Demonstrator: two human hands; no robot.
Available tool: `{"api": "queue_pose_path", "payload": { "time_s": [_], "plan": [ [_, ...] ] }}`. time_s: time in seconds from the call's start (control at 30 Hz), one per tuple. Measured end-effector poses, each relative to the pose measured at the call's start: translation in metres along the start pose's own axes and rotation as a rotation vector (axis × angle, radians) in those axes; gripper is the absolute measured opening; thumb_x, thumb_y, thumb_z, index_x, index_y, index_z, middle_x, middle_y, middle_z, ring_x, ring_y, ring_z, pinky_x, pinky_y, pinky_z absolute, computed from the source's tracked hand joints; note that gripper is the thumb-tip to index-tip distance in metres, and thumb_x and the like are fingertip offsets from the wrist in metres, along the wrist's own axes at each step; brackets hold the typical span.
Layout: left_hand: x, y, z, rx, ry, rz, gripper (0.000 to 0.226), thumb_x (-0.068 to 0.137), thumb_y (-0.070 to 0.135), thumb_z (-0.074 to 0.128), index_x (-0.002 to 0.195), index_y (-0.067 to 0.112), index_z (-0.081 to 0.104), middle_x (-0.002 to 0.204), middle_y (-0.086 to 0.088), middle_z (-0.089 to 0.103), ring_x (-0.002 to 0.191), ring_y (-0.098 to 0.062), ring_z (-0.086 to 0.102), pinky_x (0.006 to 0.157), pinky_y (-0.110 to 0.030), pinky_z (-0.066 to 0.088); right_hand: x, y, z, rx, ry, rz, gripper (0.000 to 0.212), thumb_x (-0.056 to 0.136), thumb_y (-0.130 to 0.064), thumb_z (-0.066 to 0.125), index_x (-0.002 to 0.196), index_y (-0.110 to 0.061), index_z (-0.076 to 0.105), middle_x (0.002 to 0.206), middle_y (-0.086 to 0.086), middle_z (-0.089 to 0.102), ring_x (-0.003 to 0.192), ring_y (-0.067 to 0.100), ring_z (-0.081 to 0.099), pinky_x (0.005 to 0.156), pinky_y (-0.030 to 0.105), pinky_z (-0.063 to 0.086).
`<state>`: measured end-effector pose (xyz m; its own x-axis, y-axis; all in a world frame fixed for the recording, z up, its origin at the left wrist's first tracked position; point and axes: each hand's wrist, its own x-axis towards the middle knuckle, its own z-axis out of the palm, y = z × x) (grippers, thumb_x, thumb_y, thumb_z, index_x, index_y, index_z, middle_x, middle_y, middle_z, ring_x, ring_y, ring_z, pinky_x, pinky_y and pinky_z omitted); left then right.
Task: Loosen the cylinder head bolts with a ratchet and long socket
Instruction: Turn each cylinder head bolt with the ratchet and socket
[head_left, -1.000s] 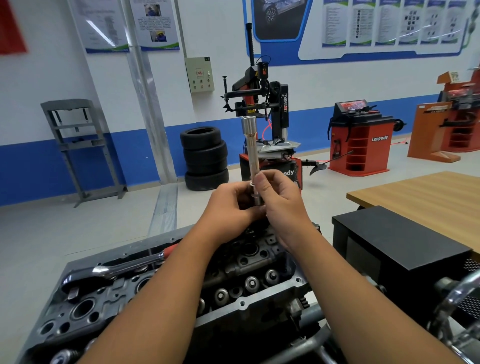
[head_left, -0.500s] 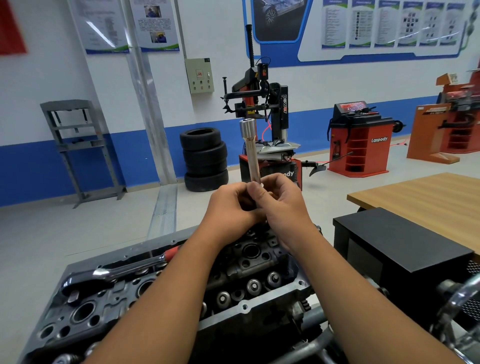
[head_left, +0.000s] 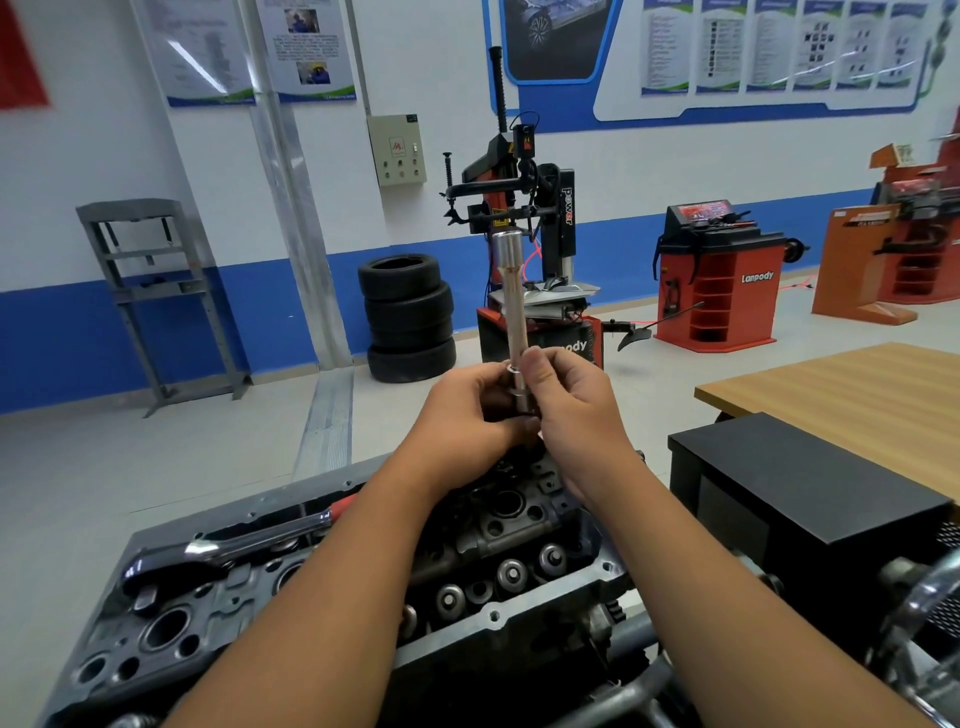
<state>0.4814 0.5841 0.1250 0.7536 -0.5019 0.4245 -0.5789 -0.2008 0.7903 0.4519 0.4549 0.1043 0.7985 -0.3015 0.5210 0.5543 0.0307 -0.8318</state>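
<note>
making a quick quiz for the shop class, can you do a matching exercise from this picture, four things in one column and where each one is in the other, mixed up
Things:
1. long socket
2. ratchet
3. stack of tyres
4. black box

Places:
A. lying on the cylinder head, red grip away from the camera
B. on the floor by the blue wall stripe
C. held upright by the left hand and right hand
D. right of the engine, before the wooden table

Pairs: 1-C, 2-A, 3-B, 4-D

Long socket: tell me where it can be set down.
Free: the wooden table at right and the black box top beside it. Crowded: the cylinder head, with the ratchet lying across its left. Both hands, left hand and right hand, hold the socket upright.
</note>
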Motion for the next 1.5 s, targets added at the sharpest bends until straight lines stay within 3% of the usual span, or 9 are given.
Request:
{"api": "queue_pose_path", "payload": {
  "time_s": [0.2,0.33,0.4,0.57,0.73,0.9,1.1,1.3,1.5],
  "plan": [
    [0.002,0.001,0.002,0.077,0.089,-0.053,0.042,0.075,0.012,0.093,0.113,0.018,0.074,0.099,-0.001,0.080,0.095,-0.018,0.077,0.087,-0.042,0.064,-0.002,0.000,-0.001,-0.004,-0.006,-0.008,0.024,0.074,-0.058,0.078,0.083,-0.038,0.069,0.086,-0.003,0.076,0.081,0.014,0.075,0.071,0.030,0.061],
    [-0.001,0.001,0.000,-0.033,0.002,-0.025,0.034,0.085,0.000,0.084,0.115,0.010,0.073,0.103,-0.006,0.081,0.097,-0.017,0.078,0.087,-0.034,0.064,-0.001,0.000,-0.001,-0.012,-0.005,0.008,0.027,0.091,-0.052,0.061,0.085,-0.030,0.075,0.083,0.000,0.074,0.085,0.022,0.074,0.080,0.045,0.063],
    [-0.001,0.002,0.001,-0.007,0.022,-0.017,0.032,0.083,-0.001,0.085,0.111,0.009,0.073,0.098,-0.007,0.080,0.093,-0.019,0.078,0.084,-0.034,0.063,-0.001,-0.002,-0.001,0.027,0.015,0.016,0.030,0.093,-0.052,0.059,0.085,-0.027,0.075,0.082,0.000,0.072,0.082,0.019,0.072,0.074,0.040,0.062],
    [0.002,0.000,0.001,0.063,0.078,-0.055,0.045,0.074,0.013,0.095,0.113,0.017,0.074,0.102,-0.003,0.080,0.097,-0.023,0.077,0.088,-0.047,0.063,-0.003,-0.002,-0.001,-0.005,-0.015,0.001,0.028,0.074,-0.060,0.078,0.083,-0.034,0.070,0.084,-0.002,0.076,0.080,0.015,0.075,0.071,0.034,0.061],
    [-0.001,-0.001,-0.001,0.012,-0.006,-0.008,0.032,0.083,0.003,0.086,0.110,0.014,0.073,0.098,-0.001,0.081,0.095,-0.014,0.078,0.085,-0.032,0.062,-0.002,-0.003,-0.001,0.019,0.002,0.017,0.033,0.093,-0.053,0.058,0.083,-0.027,0.075,0.079,-0.001,0.072,0.080,0.017,0.073,0.070,0.033,0.061],
    [0.000,0.004,0.002,0.133,0.097,-0.051,0.041,0.075,0.017,0.094,0.111,0.017,0.074,0.098,-0.001,0.079,0.094,-0.019,0.076,0.086,-0.043,0.064,-0.005,-0.002,-0.001,0.020,-0.017,-0.008,0.031,0.074,-0.061,0.080,0.087,-0.034,0.071,0.090,0.000,0.077,0.084,0.016,0.075,0.071,0.030,0.060],
    [-0.005,0.006,-0.002,0.041,-0.003,-0.016,0.036,0.088,0.003,0.081,0.121,0.014,0.072,0.102,0.000,0.081,0.096,-0.011,0.077,0.086,-0.030,0.063,-0.003,-0.002,-0.001,0.014,-0.025,-0.004,0.024,0.091,-0.050,0.065,0.085,-0.031,0.077,0.085,-0.001,0.077,0.085,0.017,0.076,0.074,0.031,0.061],
    [-0.003,0.010,0.004,0.096,0.106,-0.085,0.035,0.079,0.013,0.090,0.108,0.009,0.070,0.099,-0.008,0.078,0.096,-0.027,0.075,0.088,-0.048,0.061,-0.003,-0.002,-0.001,0.010,-0.002,-0.001,0.011,0.087,-0.047,0.071,0.083,-0.036,0.071,0.089,-0.004,0.074,0.088,0.015,0.073,0.079,0.034,0.061],
    [-0.008,0.011,0.000,0.036,-0.020,-0.015,0.033,0.090,-0.004,0.075,0.121,0.006,0.073,0.112,-0.009,0.079,0.108,-0.020,0.075,0.097,-0.040,0.060,-0.004,0.000,-0.001,-0.036,-0.031,-0.018,0.014,0.088,-0.042,0.068,0.084,-0.029,0.072,0.083,-0.004,0.075,0.083,0.012,0.073,0.078,0.033,0.062]
  ]
}}
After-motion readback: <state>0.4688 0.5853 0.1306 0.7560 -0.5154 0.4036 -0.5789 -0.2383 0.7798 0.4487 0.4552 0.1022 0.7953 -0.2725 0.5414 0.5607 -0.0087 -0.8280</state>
